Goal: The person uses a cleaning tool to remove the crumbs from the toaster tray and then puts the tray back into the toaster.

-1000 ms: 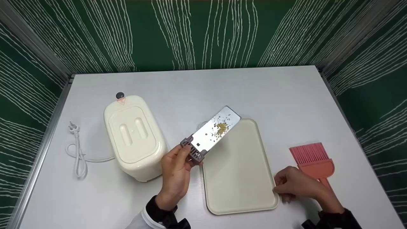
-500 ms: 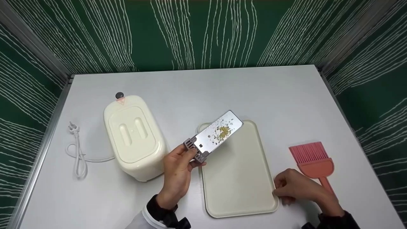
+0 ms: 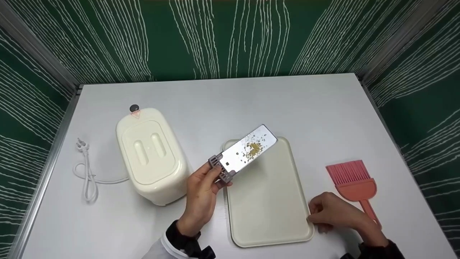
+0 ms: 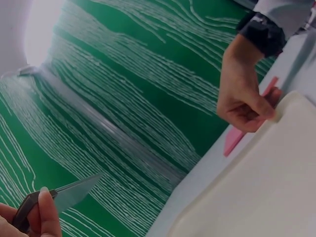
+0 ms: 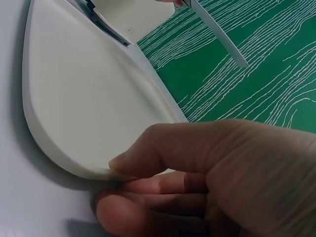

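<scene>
My left hand (image 3: 201,198) grips the grey slotted end of a flat metal crumb tray (image 3: 233,158), thumb on top. Yellowish crumbs (image 3: 254,149) lie scattered toward its far end. The crumb tray slants up to the right and overlaps the upper left of a cream serving tray (image 3: 269,208). At that tray's lower right corner, my right hand (image 3: 336,214) pinches the rim; in the right wrist view the thumb presses the rim's top, with curled fingers (image 5: 148,210) against its outside. From the left wrist view, the crumb tray (image 4: 76,193) appears nearly edge-on.
A cream toaster (image 3: 151,154) with a lid stands to the left, its knotted white cord and plug (image 3: 86,162) beside it. A pink brush (image 3: 355,185) lies right of the serving tray, close to my right wrist. Green walls with white streaks surround the white table (image 3: 222,104).
My left hand has shifted the crumb tray slightly right and down, turning it a little flatter. The serving tray and right hand have slid slightly nearer to me.
</scene>
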The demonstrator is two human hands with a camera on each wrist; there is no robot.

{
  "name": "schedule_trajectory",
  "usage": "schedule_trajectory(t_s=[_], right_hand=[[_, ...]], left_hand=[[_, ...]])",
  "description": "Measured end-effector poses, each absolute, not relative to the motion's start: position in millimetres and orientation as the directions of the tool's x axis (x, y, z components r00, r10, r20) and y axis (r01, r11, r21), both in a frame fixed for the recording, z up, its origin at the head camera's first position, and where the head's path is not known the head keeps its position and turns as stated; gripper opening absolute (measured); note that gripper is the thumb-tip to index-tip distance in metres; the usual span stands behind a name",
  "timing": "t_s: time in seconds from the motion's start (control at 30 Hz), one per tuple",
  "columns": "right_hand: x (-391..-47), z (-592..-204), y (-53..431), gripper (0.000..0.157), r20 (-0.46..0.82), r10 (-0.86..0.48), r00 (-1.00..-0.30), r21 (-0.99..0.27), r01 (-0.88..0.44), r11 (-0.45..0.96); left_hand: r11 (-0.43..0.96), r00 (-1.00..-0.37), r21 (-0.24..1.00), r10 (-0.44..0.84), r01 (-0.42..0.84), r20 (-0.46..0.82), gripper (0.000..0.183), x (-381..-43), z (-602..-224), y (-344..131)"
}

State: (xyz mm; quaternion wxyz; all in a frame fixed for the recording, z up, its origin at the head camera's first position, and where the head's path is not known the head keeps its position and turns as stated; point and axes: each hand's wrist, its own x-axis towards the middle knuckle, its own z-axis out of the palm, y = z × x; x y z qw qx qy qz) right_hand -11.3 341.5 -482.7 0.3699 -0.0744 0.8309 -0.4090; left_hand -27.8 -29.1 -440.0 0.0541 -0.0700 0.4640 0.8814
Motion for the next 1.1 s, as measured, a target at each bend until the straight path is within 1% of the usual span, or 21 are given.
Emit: schedule_trajectory(t_s=[0.13, 0.27, 0.37, 0.5, 0.63, 0.83, 0.97, 1.03, 1.1], right_hand=[[-10, -483, 342, 0.019, -0.553, -0.423, -0.718, -0.734, 0.18, 0.655], [-9, -481, 346, 0.021, -0.53, -0.39, -0.753, -0.729, 0.169, 0.663], [-8, -478, 349, 0.021, -0.495, -0.311, -0.811, -0.7, 0.16, 0.696], [-6, -474, 357, 0.012, -0.399, -0.18, -0.899, -0.613, 0.116, 0.782], [-2, -468, 371, 0.011, -0.299, -0.08, -0.951, -0.532, 0.097, 0.841], [8, -462, 394, 0.022, -0.188, 0.045, -0.981, -0.431, 0.123, 0.894], [18, -463, 411, 0.025, -0.096, 0.091, -0.991, -0.351, 0.12, 0.929], [22, -465, 418, 0.031, -0.08, 0.126, -0.989, -0.33, 0.145, 0.933], [25, -467, 425, 0.042, -0.1, 0.177, -0.979, -0.316, 0.2, 0.928]], left_hand=[[-0.562, -0.984, 0.811, 0.028, -0.162, -0.177, 0.037, -28, -440, -29], [-0.561, -0.982, 0.811, 0.02, -0.165, -0.186, 0.038, -28, -441, -29], [-0.558, -0.982, 0.813, 0.018, -0.167, -0.189, 0.038, -28, -441, -28], [-0.554, -0.983, 0.817, 0.013, -0.16, -0.183, 0.038, -27, -442, -28], [-0.544, -0.983, 0.824, 0.011, -0.158, -0.181, 0.037, -26, -442, -28], [-0.52, -0.983, 0.838, 0.014, -0.164, -0.184, 0.037, -25, -442, -27], [-0.526, -0.983, 0.835, 0.013, -0.162, -0.183, 0.037, -25, -443, -27], [-0.529, -0.984, 0.835, 0.012, -0.156, -0.176, 0.037, -25, -443, -26], [-0.53, -0.985, 0.835, 0.01, -0.149, -0.17, 0.036, -24, -443, -26]])
